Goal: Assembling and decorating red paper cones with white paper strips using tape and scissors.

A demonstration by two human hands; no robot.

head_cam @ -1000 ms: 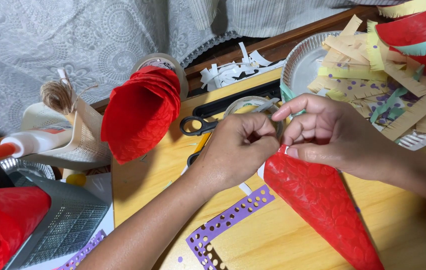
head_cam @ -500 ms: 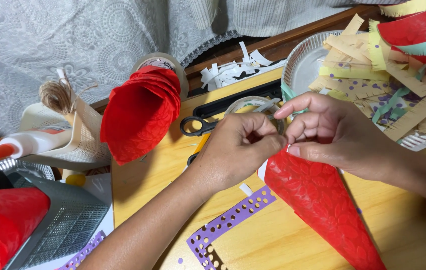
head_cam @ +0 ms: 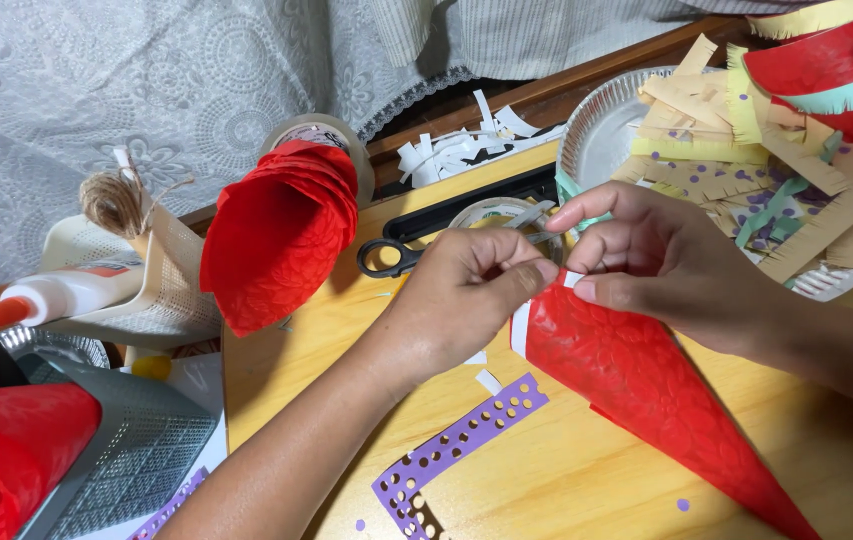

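Off the worktop's left edge: a white glue bottle (head_cam: pixel 66 295) with an orange cap, lying on its side atop a pale perforated basket (head_cam: pixel 161 295), label too small to make out. Beside it, a stack of red paper cones (head_cam: pixel 281 235) tipped on its side at the worktop's left end, mouths turned toward the far edge, kept within reach. Behind the stack, a tape roll (head_cam: pixel 331 135) near the far edge. At mid-worktop, black-handled scissors (head_cam: pixel 391 258) and a clear tape ring (head_cam: pixel 501 215), close behind the hands. Left hand (head_cam: pixel 466 300) curled, thumb and forefinger pinched at the wide rim of a red cone (head_cam: pixel 646 385); right hand (head_cam: pixel 661 260) likewise pinched on a small white strip at that rim, apparently pressing it down. Cone flat on the worktop, tip toward the near right corner. Purple punched strip (head_cam: pixel 456 440) near the front edge. At the far right corner, a paper plate (head_cam: pixel 596 130) holding fringed paper strips, tan, yellow and teal.
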